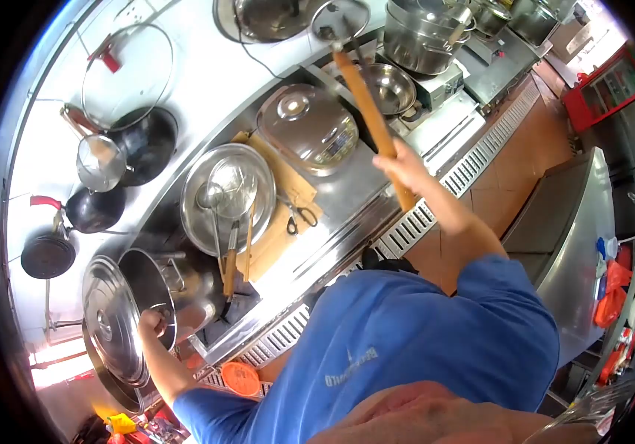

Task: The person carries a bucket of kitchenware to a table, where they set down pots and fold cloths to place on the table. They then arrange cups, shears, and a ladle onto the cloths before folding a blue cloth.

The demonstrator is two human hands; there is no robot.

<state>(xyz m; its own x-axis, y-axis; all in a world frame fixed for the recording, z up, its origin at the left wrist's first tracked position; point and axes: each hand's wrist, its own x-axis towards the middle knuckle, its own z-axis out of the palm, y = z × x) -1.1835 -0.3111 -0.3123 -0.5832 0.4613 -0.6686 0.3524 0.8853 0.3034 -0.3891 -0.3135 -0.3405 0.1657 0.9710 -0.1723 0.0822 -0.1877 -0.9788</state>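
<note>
My right hand (405,167) is closed around the long wooden handle (365,100) of a tool whose round wire-rimmed head (340,20) is at the top. At the lower left, my left hand (153,323) is closed at the edge of a large steel lid (112,320), which is tilted beside the open mouth of a tall steel pot (184,292). Between my hands lies a wide steel bowl (197,211) with a wire strainer (231,188) and wooden-handled tools across it. Black scissors (299,217) rest on cardboard (273,248) to its right.
A domed steel lid (308,127) sits on the counter behind the scissors. Large pots (425,44) and a steel basin (389,89) stand at the upper right. Woks and pans (95,209) hang on the left wall. A steel worktable (565,222) is at the right, beyond the floor grating (480,148).
</note>
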